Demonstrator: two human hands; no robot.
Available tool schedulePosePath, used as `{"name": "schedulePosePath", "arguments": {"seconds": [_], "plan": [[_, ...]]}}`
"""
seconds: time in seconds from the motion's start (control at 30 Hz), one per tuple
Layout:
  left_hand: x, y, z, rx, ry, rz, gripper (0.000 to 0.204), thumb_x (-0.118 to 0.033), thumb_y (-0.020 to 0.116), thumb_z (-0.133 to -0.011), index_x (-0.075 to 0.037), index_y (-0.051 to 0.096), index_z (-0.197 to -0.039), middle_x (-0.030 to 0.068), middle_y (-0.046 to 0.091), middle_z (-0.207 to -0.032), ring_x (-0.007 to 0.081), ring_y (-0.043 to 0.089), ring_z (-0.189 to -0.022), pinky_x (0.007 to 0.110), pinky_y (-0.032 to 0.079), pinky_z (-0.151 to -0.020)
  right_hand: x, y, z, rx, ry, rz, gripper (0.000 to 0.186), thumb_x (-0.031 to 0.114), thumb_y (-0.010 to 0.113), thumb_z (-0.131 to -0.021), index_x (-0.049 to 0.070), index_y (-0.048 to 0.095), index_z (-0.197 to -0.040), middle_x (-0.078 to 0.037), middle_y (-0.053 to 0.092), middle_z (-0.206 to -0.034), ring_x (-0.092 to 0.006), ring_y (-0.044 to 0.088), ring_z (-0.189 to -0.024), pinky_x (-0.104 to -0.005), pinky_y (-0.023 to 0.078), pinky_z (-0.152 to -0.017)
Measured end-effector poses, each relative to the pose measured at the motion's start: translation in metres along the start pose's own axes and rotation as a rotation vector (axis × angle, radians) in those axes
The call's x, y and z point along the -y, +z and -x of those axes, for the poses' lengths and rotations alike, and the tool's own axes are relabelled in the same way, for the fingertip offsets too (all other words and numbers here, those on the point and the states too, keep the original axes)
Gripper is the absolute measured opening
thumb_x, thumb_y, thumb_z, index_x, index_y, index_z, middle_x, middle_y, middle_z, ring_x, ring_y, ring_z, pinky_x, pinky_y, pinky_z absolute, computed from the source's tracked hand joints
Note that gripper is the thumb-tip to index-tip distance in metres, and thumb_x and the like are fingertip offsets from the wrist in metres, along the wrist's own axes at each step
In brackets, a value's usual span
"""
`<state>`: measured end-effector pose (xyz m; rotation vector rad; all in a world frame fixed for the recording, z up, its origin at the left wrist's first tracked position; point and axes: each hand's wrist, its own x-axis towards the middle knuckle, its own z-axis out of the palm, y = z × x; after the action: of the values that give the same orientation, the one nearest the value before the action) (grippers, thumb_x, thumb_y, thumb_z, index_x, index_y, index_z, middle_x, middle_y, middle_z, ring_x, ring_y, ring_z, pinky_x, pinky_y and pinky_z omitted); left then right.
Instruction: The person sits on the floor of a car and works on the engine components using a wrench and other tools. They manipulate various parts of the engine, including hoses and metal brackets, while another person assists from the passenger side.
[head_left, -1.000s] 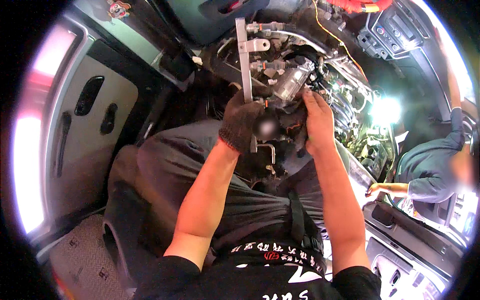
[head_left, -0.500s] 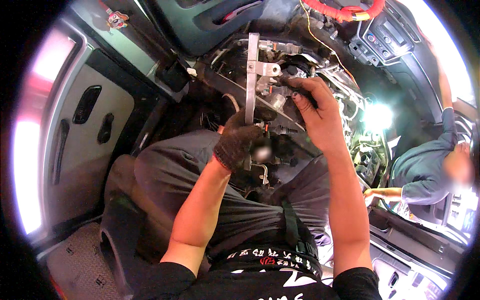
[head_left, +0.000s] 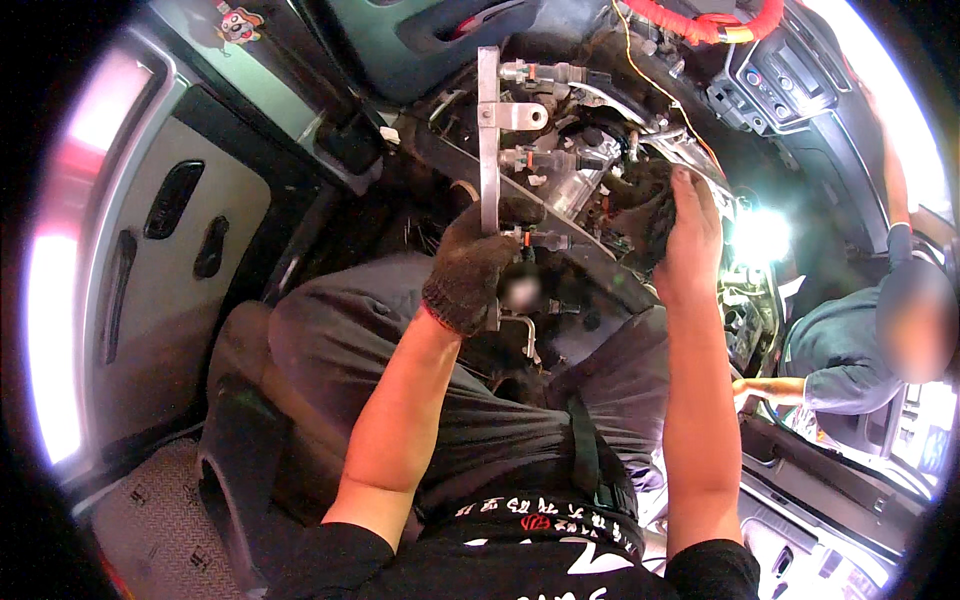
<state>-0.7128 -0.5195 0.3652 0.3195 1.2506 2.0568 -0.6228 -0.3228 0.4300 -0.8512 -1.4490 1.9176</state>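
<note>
Three dark fittings [head_left: 175, 200] on the grey door panel [head_left: 218, 165], far left. Dog charm [head_left: 238, 25] at top, right of these.

Left hand [head_left: 468, 265]: dark knit glove, fingers wrapped round the lower part of a metal rail [head_left: 489, 150]. Rail runs upright in view, near centre, above the person's legs [head_left: 355, 310]. Four injectors [head_left: 550, 73] point right from it, one above another; bracket [head_left: 522, 116] with a hole sits between the upper two. Bent pipe [head_left: 530, 335] at the rail's lower end.

Engine [head_left: 585, 180] behind and to the right of the rail. Right hand [head_left: 692, 235]: bare, fingers straight and together, pointing up, palm side toward the rail, apart from it. Palm side dark; contact with the parts behind cannot be told.

Yellow wire [head_left: 640, 75] above the engine; red wheel [head_left: 720, 28] at top. Bright lamp [head_left: 762, 237] just right of the right hand, console [head_left: 783, 85] above. Co-worker [head_left: 845, 335] at far right, one arm raised.
</note>
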Motion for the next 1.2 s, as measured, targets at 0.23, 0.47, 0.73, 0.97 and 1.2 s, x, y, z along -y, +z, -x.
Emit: {"name": "schedulePosePath", "arguments": {"seconds": [0.23, 0.47, 0.73, 0.97, 1.2], "plan": [[0.004, -0.013, 0.003, 0.143, -0.084, 0.026, 0.038, -0.015, 0.062, -0.081, -0.002, 0.065, -0.116, 0.0018, 0.066, -0.097, 0.0101, 0.059, -0.083, 0.026, 0.049, -0.076, 0.006, 0.016, 0.020, 0.335, -0.553, 0.590, 0.021, 0.010, 0.061, -0.094, 0.005, 0.065, -0.114, -0.008, 0.068, -0.111, -0.0184, 0.064, -0.099, -0.0316, 0.049, -0.089], [0.007, -0.004, 0.003, 0.139, -0.027, 0.060, 0.043, -0.017, 0.065, -0.078, 0.000, 0.063, -0.117, 0.0037, 0.065, -0.090, 0.0108, 0.059, -0.072, 0.026, 0.049, -0.065, -0.006, 0.024, 0.014, 0.297, -0.330, 0.403, 0.022, 0.015, 0.058, -0.096, 0.003, 0.061, -0.114, -0.014, 0.065, -0.100, -0.0217, 0.062, -0.094, -0.0315, 0.047, -0.086], [-0.001, -0.013, 0.000, 0.318, -0.124, 0.408, 0.046, -0.009, 0.060, -0.070, 0.003, 0.061, -0.114, 0.0093, 0.066, -0.092, 0.0168, 0.063, -0.071, 0.029, 0.054, -0.064, 0.020, -0.017, 0.033, 0.075, -0.069, -0.023, 0.027, 0.016, 0.058, -0.094, 0.000, 0.060, -0.117, -0.005, 0.062, -0.106, -0.0118, 0.056, -0.095, -0.0267, 0.044, -0.088], [-0.013, -0.003, 0.015, 0.472, -0.121, 0.504, 0.050, -0.009, 0.060, -0.065, 0.005, 0.060, -0.113, 0.0137, 0.066, -0.105, 0.0215, 0.066, -0.088, 0.031, 0.056, -0.077, 0.041, 0.003, 0.065, 0.286, -0.337, 0.238, 0.027, 0.015, 0.061, -0.095, 0.001, 0.060, -0.117, -0.004, 0.061, -0.110, -0.0127, 0.055, -0.102, -0.0278, 0.042, -0.093], [-0.002, -0.003, 0.016, 0.335, -0.124, 0.428, 0.052, -0.015, 0.067, -0.064, 0.003, 0.060, -0.112, 0.0150, 0.067, -0.103, 0.0227, 0.068, -0.085, 0.035, 0.057, -0.076, 0.054, 0.029, 0.078, 0.509, -0.668, 0.489, 0.028, 0.017, 0.069, -0.091, 0.002, 0.062, -0.114, -0.006, 0.065, -0.109, -0.0157, 0.060, -0.102, -0.0290, 0.045, -0.093]]}}
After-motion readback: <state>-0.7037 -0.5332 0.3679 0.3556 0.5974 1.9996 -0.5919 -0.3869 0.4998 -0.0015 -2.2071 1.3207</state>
